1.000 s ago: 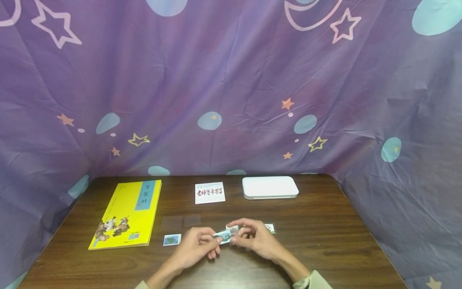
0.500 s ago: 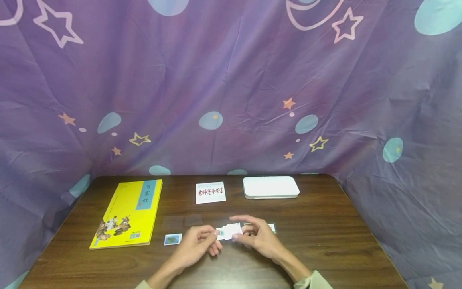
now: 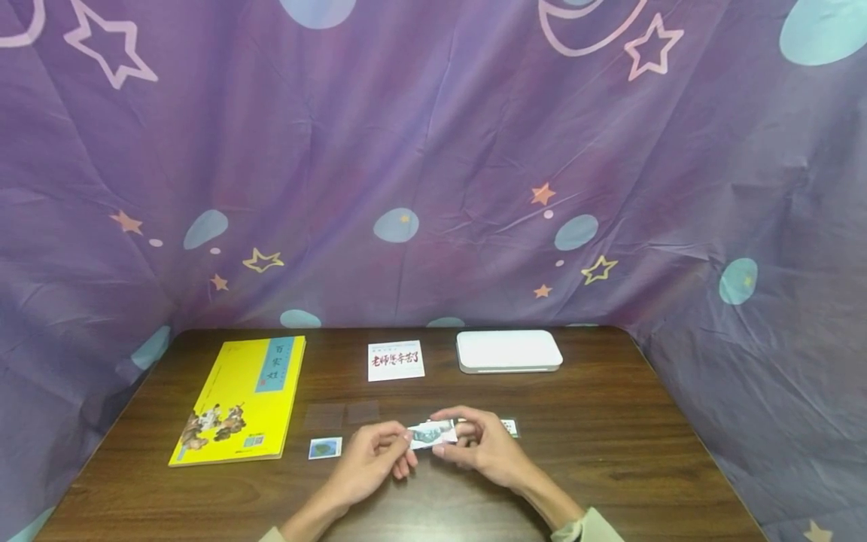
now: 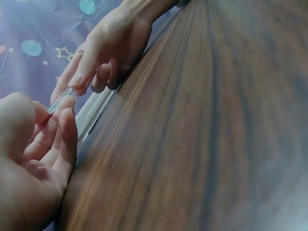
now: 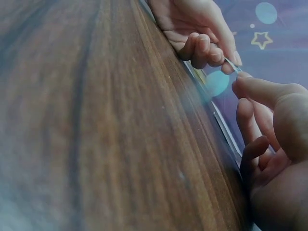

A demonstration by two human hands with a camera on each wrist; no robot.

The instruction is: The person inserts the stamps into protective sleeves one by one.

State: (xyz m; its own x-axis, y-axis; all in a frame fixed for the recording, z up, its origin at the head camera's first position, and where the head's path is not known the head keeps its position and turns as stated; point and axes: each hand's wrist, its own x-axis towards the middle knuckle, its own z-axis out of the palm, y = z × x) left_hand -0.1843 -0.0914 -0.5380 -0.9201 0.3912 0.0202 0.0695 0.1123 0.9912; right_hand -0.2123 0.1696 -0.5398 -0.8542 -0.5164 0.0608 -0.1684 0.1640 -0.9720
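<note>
My left hand and right hand meet over the front middle of the table. Between them is a small stamp-like printed paper, with a grey-green picture and pale edges. The left thumb and fingers pinch its left end, while the right thumb and fingers hold the right end. In the left wrist view the paper shows as a thin, tilted edge between the fingertips. From the right wrist the same thin paper spans both hands' fingertips. A blue stamp-like picture lies flat left of my left hand.
Two clear plastic pieces lie behind the blue picture. Farther left is a yellow book. A white card with red writing and a white flat case lie at the back. A small printed piece is partly behind my right hand.
The held paper has turned: it looked mostly white half a second ago and now shows its grey-green picture. Both hands stay nearly in place, and the things on the table have not moved.
</note>
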